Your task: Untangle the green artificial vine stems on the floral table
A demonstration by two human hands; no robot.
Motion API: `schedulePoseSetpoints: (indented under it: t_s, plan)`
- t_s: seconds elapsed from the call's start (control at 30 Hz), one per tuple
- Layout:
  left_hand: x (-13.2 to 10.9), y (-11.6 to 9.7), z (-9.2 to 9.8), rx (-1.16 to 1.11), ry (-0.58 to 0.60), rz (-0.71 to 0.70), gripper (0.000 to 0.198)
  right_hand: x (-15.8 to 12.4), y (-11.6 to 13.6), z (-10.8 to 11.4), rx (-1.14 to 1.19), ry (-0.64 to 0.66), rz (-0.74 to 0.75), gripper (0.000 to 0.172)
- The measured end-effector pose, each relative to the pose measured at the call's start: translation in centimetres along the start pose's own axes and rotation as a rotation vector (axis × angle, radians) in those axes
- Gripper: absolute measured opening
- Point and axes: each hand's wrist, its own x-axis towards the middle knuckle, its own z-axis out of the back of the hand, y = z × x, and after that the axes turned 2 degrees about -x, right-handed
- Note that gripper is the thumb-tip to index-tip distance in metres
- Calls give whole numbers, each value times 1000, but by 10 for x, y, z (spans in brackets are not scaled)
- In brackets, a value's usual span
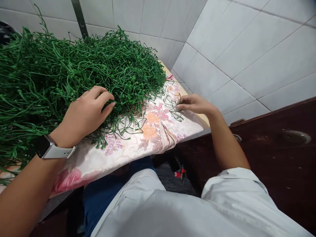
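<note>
A big heap of thin green plastic stems (74, 65) covers most of a table draped in a floral cloth (150, 131). My left hand (86, 113), with a white watch on the wrist, rests on the front of the heap, fingers curled into the stems. My right hand (195, 104) is at the table's right end, fingertips pinched on a small loose bunch of green stems (175, 110) lying on the cloth.
White tiled walls (234, 49) stand close behind and to the right of the table. A dark wooden door or panel (278, 148) is at the right. A small red item (179, 173) lies on the floor under the table edge.
</note>
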Motion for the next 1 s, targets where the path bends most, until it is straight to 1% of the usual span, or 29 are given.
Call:
schedulePoseSetpoints:
  t_s: [0.07,0.13,0.2,0.27,0.3,0.33,0.37,0.43,0.47,0.53,0.6,0.63,0.7,0.83,0.93,1.0]
  plan:
    - [0,0,0,1,-3,-6,30,-15,2,7,18,86,-49,54]
    - [0,0,0,0,-5,-7,31,-26,1,18,-12,100,-83,60]
    - [0,0,0,3,0,-4,31,-32,-1,30,-50,77,-108,68]
    - [0,0,0,15,4,-4,32,-31,-2,37,-90,25,-127,81]
    - [0,0,0,19,5,-5,32,-27,-2,37,-107,-9,-126,86]
    - [0,0,0,20,4,-8,32,-20,0,33,-118,-44,-115,88]
    - [0,1,0,17,0,-11,32,-11,2,26,-127,-83,-92,85]
    - [0,1,0,10,-6,-16,31,10,7,2,-157,-157,-9,70]
    - [0,1,0,10,-11,-17,30,20,9,-12,-207,-202,48,66]
    - [-1,0,0,14,-17,-15,30,36,11,-34,-367,-248,144,56]
    - [-1,0,0,9,-18,-12,30,41,7,-45,-436,-265,203,41]
    - [-1,0,0,7,-15,-11,31,41,3,-44,-441,-265,204,35]
    - [-1,0,0,14,-9,-11,31,36,-7,-35,-439,-257,155,27]
    - [-1,0,0,45,-2,-10,31,28,-21,-9,-482,-254,26,24]
    - [-1,0,0,47,-12,-19,29,31,-14,-1,-498,-282,1,25]
    - [-1,-1,1,48,-22,-26,29,37,2,-3,-500,-328,39,29]
